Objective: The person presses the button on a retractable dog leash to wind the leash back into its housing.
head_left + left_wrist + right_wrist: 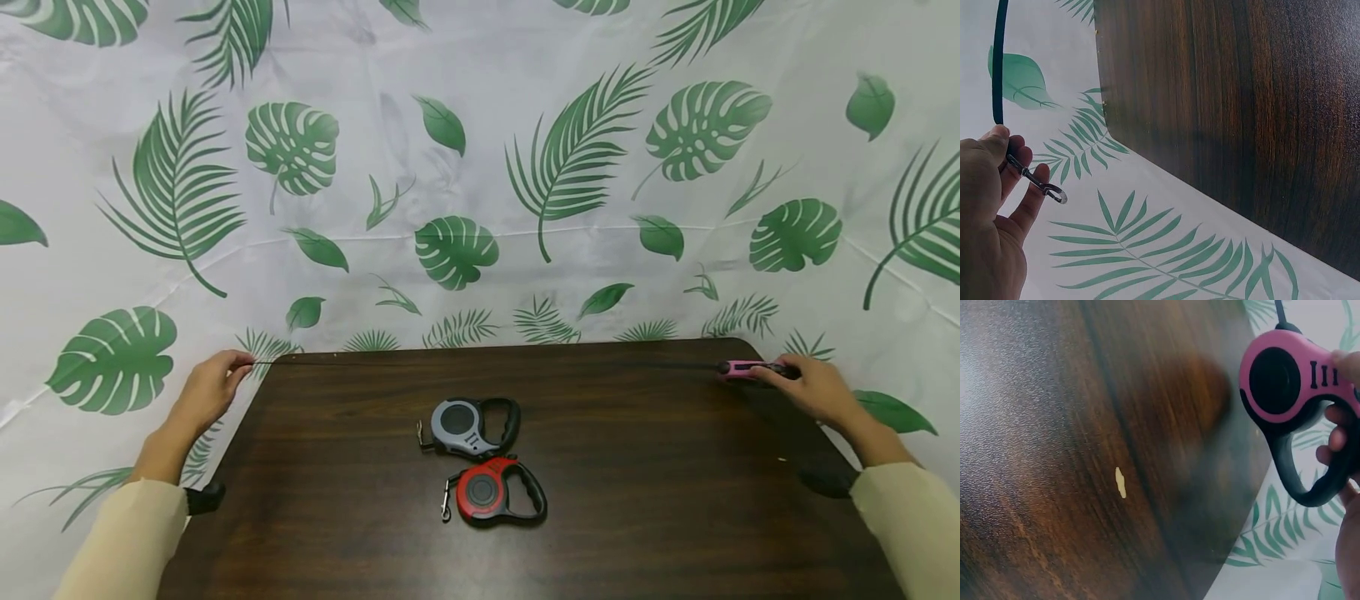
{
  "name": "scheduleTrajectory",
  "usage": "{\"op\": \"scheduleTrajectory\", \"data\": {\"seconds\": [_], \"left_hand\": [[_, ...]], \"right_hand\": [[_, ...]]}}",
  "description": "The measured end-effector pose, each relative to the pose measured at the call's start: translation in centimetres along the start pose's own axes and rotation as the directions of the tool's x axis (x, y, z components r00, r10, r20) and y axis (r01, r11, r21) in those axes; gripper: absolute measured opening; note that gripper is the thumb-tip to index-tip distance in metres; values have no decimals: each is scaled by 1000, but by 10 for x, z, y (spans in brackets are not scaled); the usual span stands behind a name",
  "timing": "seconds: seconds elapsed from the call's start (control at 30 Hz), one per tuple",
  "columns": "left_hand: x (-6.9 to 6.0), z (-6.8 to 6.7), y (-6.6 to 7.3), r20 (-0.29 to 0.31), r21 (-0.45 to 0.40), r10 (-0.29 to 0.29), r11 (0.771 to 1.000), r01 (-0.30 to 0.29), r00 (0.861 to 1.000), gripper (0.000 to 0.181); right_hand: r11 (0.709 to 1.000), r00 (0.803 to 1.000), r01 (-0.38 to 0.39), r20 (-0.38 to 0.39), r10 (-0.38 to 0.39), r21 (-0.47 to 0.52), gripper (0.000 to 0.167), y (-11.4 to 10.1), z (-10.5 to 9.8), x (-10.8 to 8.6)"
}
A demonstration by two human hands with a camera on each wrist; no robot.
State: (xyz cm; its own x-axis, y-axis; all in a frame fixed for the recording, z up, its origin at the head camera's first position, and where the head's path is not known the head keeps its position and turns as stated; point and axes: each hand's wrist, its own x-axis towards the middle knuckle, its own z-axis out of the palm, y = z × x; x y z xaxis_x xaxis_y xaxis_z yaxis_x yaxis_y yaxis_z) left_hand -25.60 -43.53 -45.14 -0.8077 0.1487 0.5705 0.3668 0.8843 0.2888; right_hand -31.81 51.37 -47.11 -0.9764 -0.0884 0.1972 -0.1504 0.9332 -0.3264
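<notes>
A pink and black retractable dog leash [1310,355] is in my right hand [821,393], above the table's right edge; the fingers curl round its black loop handle. Its thin black strap [999,69] runs drawn out across the far side of the table to my left hand [206,396]. There the thumb and a finger pinch the strap's end just beside a metal snap hook [1038,181], which hangs by the fingers. Near the middle of the table lie a grey retractable leash [457,423] and, closer to me, a red one [483,492], touching or nearly so.
The dark wooden table [337,533] has cut corners at the back. A white cloth with green leaves [480,167] hangs behind it and shows at both sides. A small pale mark [1120,482] is on the tabletop near the right side.
</notes>
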Motion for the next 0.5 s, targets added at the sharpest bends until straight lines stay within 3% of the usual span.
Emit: {"op": "scheduleTrajectory", "data": {"seconds": [0.13, 0.5], "left_hand": [[0, -3, 0, 11, -6, -19, 1000, 19, 1000, 11], [-11, -13, 0, 37, -24, -45, 999, 46, 998, 11]], "right_hand": [[1000, 999, -20, -26, 20, 11, 60, -2, -6, -3], [989, 997, -55, -41, 61, 137, 44, -8, -23, -10]]}}
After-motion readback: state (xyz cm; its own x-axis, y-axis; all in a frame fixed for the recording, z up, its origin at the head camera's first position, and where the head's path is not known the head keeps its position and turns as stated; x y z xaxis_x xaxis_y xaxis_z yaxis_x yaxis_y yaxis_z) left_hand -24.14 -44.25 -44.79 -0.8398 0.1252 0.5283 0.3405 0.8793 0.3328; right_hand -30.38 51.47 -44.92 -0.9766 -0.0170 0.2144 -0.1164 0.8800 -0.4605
